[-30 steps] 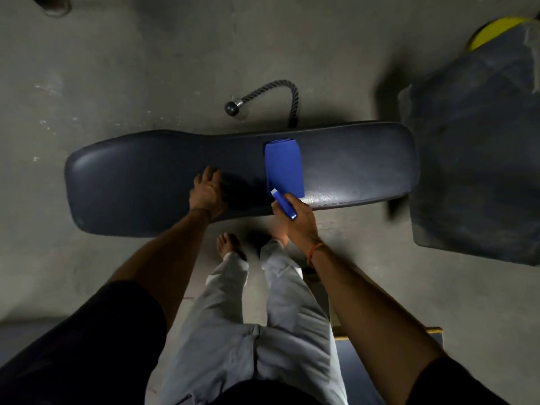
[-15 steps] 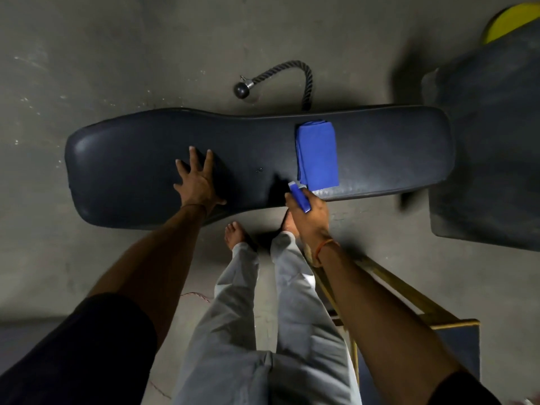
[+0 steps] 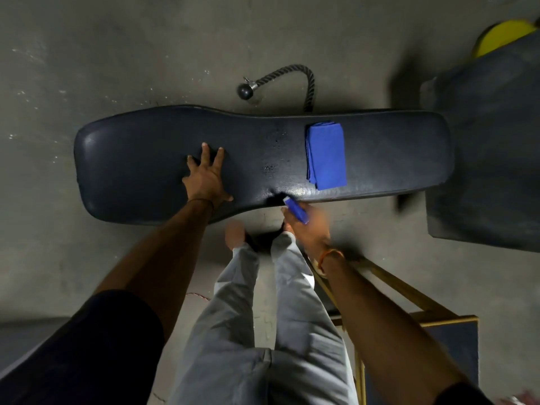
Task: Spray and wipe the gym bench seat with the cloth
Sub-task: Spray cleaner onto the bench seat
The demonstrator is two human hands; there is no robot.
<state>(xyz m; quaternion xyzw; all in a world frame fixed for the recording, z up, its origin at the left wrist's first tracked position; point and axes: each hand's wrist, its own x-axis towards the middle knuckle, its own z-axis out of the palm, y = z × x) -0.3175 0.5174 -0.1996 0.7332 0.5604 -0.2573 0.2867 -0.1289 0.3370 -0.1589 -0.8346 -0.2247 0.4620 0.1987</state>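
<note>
A bare grey concrete floor point(image 3: 102, 68) fills the view from above, with a long padded bench seat in dark vinyl point(image 3: 146, 147) lying across the middle, from nine o'clock to three o'clock. A black rope handle with a ball end point(image 3: 292, 74) lies on the floor past its far edge, near twelve o'clock.

The left hand point(image 3: 206, 176) lies flat on the seat at about ten o'clock from the view's centre, fingers spread and holding nothing. The right hand point(image 3: 308, 229), blurred, hangs at the seat's near edge toward the centre and is wrapped around a small blue spray bottle point(image 3: 296, 210) with its pale nozzle aimed at the pad. Small droplets glint on the vinyl just beyond it.

A folded blue cloth point(image 3: 325, 154) rests flat on the seat at about one o'clock, beside neither hand — well apart from the left, nearer the right.

The cloth looks light and limp, so it would likely unfold if pinched by a corner; pressing a flat palm onto the whole pad seems the surer hold. The wet vinyl is probably slick — the cloth should glide easily.
</note>
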